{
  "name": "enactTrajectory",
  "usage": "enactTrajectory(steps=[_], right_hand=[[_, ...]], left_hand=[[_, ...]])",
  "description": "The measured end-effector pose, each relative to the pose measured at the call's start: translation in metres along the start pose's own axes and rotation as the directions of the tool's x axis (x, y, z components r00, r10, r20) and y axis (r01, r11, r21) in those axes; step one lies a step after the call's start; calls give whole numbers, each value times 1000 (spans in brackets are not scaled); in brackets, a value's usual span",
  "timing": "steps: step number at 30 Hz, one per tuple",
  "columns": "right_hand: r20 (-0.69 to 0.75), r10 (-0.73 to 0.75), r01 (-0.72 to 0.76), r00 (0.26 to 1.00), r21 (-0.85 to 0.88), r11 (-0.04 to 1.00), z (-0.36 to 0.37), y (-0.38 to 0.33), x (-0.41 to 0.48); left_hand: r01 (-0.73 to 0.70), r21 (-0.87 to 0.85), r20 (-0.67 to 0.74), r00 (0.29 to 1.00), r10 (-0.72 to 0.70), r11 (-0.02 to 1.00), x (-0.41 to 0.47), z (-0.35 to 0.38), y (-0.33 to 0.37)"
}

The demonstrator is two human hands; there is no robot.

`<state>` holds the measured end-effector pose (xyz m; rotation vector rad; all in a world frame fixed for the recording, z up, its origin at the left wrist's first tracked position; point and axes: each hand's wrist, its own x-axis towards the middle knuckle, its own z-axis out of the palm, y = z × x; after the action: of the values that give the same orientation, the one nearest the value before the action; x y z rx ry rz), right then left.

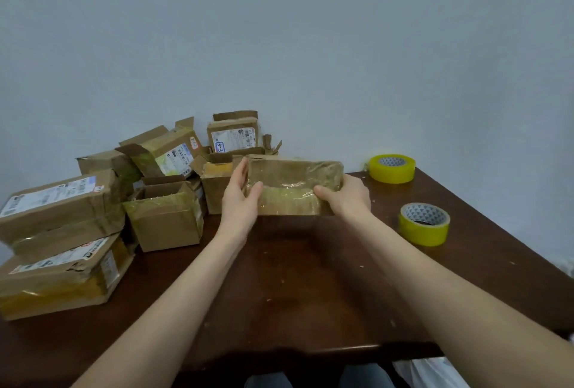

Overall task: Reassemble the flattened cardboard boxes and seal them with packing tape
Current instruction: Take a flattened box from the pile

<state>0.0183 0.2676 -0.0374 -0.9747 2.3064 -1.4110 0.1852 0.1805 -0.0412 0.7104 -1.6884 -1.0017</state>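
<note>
Two hands hold one cardboard box between them over the far middle of the counter. The left hand lies with its fingers nearly straight up the box's left end and its thumb pressed on the near face, pinching that corner. The right hand grips the right end, thumb on the near face and fingers curled out of sight behind. The box is long and low, worn, and wrapped in glossy yellowish tape that wrinkles across its front; whether its bottom edge touches the counter I cannot tell.

Just behind and left of it, a heap of used boxes fills the far left corner, several with shipping labels and loose flaps. One open-topped box stands upright at the front of the heap; its inside is not visible. Two closed, taped boxes are stacked along the left edge. Near the right edge lie two yellow tape rolls, one at the far corner and one nearer.
</note>
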Motion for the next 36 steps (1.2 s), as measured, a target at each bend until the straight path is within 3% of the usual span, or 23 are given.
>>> enactTrajectory(steps=[2, 4, 9, 12, 20, 27, 32, 36], right_hand=[[-42, 11, -12, 999, -9, 1000, 0, 11, 1], [-34, 37, -39, 999, -67, 997, 2, 24, -1], [38, 117, -99, 992, -323, 941, 5, 54, -5], [32, 78, -65, 996, -302, 951, -4, 56, -9], [-194, 167, -216, 967, -264, 940, -52, 79, -17], [-293, 207, -278, 934, -225, 934, -71, 85, -13], [-223, 117, -125, 968, -23, 992, -67, 71, 2], [-130, 91, -115, 987, -192, 975, -37, 69, 15]], left_hand=[[-3, -9, 64, 998, 4, 1000, -6, 6, -5], [77, 16, 91, 993, -78, 997, -17, 12, -21], [418, 61, -51, 908, -416, 906, -19, 23, -45], [515, 87, -63, 857, -512, 853, -7, 33, -43], [440, 157, 74, 887, -455, 884, -26, 97, -24], [476, 31, 166, 865, -474, 879, -26, 123, -11], [320, -109, 144, 942, -303, 941, -3, 95, 1], [245, -26, 100, 965, -241, 969, 2, 71, -10]])
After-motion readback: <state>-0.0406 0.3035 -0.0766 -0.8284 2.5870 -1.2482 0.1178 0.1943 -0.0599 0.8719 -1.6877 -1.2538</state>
